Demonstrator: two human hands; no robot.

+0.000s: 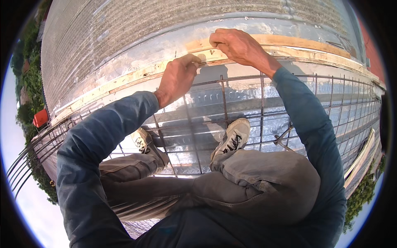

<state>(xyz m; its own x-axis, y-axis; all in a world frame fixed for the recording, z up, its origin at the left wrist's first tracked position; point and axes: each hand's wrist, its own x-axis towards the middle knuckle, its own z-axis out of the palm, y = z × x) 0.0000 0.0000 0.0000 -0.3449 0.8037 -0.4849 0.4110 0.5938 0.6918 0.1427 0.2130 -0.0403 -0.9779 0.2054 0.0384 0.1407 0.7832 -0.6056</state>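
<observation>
- Landmark: the rebar grid (262, 111); your shoes (237, 134) stand among its bars.
- Pale timber (124, 81) lies just beyond the grid's far edge, long axis running left to right along that edge, seemingly bowed by the lens.
- A thinner board (302, 43) lies beyond the grid too, behind the timber and roughly parallel.
- Your left hand (178, 77) reaches over the grid's far edge; fingers curled, thumb drawn in to the forefinger, tips at the timber. Cannot tell whether anything is pinched between them.
- Your right hand (242, 46) sits farther beyond the grid and to the right of the left one, fingers bent inward over the board. Its grip is hidden; cannot tell.
- Key relation: the timber is right at your left fingertips and passes on the body side of your right ones; left is nearer to it, right nearer to the board.
- Corrugated panel (124, 45) farther beyond the grid.
</observation>
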